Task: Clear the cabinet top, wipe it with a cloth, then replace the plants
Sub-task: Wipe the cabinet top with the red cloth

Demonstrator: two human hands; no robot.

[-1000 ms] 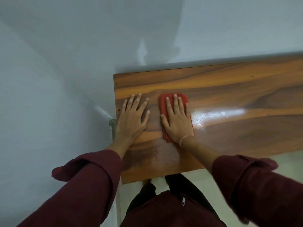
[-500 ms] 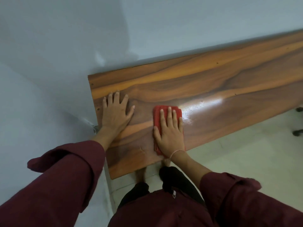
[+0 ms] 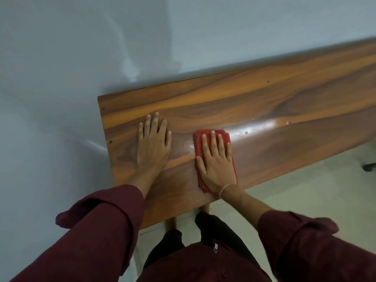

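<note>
The wooden cabinet top (image 3: 254, 102) stretches from the left corner toward the right, bare of plants. A folded red cloth (image 3: 198, 143) lies near its left end, close to the front edge. My right hand (image 3: 215, 159) presses flat on the cloth with straight fingers, covering most of it. My left hand (image 3: 153, 145) rests flat on the bare wood a short way left of the cloth, fingers spread. A glossy sheen shows on the wood just right of the cloth.
Pale walls meet in a corner behind and left of the cabinet. Light floor (image 3: 305, 196) lies in front of it on the right. A dark chair caster (image 3: 369, 166) shows at the right edge. No plants are in view.
My right hand and the cloth slid back toward the front edge, then held there. My left hand stayed flat on the wood. The view swung to show more of the cabinet's right side.
</note>
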